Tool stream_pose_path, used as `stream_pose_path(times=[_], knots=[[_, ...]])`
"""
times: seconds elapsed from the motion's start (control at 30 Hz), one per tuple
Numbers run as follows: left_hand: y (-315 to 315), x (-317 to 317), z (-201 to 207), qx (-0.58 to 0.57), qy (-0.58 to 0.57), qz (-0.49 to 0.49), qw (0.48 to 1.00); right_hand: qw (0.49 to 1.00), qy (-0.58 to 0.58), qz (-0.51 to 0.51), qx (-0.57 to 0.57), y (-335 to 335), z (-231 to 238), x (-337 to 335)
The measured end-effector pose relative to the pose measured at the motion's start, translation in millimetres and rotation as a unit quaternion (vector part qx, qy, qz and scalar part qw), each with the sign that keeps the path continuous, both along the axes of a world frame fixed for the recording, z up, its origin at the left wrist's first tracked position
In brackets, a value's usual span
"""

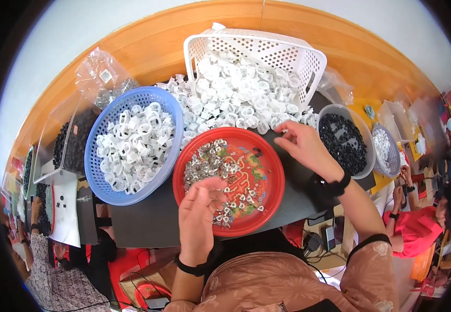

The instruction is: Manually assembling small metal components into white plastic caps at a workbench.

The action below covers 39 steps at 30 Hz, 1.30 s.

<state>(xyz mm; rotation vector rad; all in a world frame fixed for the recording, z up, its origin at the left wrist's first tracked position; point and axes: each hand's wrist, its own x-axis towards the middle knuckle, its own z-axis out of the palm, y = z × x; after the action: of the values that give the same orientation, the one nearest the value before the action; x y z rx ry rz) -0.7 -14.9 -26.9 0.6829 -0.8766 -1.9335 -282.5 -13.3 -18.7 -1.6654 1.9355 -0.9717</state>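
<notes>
Head view. Left hand hovers over the near-left part of the red plastic plate, fingers curled inward, fingertips down among the small metal clips scattered on it. Whether a clip is actually pinched: cannot tell. Clips lie thickest at the plate's upper left, thin toward its near edge.

Right hand reaches past the far-right rim of the plate, thumb and forefinger drawn together at the edge of the heap of white plastic parts. It seems to nip one small white piece; the grip is too small to confirm.

White parts spill from a tipped white perforated basket down to the plate. Blue perforated basket left of the plate holds more white parts. Grey bowl of small black parts stands just right of the right hand. All rest on a dark mat.
</notes>
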Motion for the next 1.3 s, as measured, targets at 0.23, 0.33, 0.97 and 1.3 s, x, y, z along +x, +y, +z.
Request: stream_pose_path(times=[0.23,0.33,0.97,1.3], knots=[[10,-7,-17,-0.010,-0.066,0.028,0.997,0.993,0.114,-0.013,-0.007,-45,-25,-2],[12,-6,-21,-0.007,-0.070,0.033,0.997,0.989,0.146,-0.013,-0.027,-50,-37,-3],[17,-23,-16,-0.004,-0.035,-0.038,0.999,0.939,-0.038,0.334,-0.073,12,31,68],[19,-24,-14,0.025,-0.023,-0.030,0.999,0.957,-0.172,0.232,-0.026,20,24,86]])
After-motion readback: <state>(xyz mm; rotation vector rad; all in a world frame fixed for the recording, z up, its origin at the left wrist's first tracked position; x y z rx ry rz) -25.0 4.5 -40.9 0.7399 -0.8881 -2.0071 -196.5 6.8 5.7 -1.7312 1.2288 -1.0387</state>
